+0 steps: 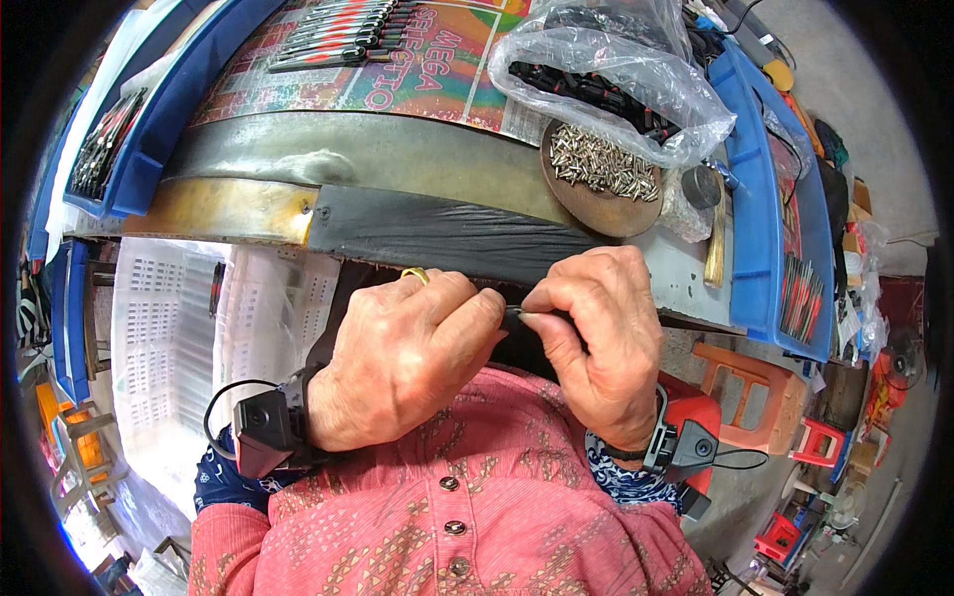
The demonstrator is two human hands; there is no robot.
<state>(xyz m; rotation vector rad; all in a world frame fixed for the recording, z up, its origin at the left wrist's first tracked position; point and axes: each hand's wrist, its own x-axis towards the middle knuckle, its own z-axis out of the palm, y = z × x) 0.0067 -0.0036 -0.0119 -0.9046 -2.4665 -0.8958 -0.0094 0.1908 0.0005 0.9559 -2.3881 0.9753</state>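
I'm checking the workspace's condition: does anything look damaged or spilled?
At the front of the bench, the black cover looks wrinkled and the yellowish strip beside it stained, suggesting wear. I see no spill.

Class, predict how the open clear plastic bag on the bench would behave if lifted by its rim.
The clear plastic bag would probably flop and crumple, since its thin film is already wrinkled. It may sag under the black parts inside. Its glossy surface might feel slippery.

Shiny metal pins (602,162); glossy plastic bag (698,127); smooth plastic bin (752,243); matt cloth shirt (542,502).
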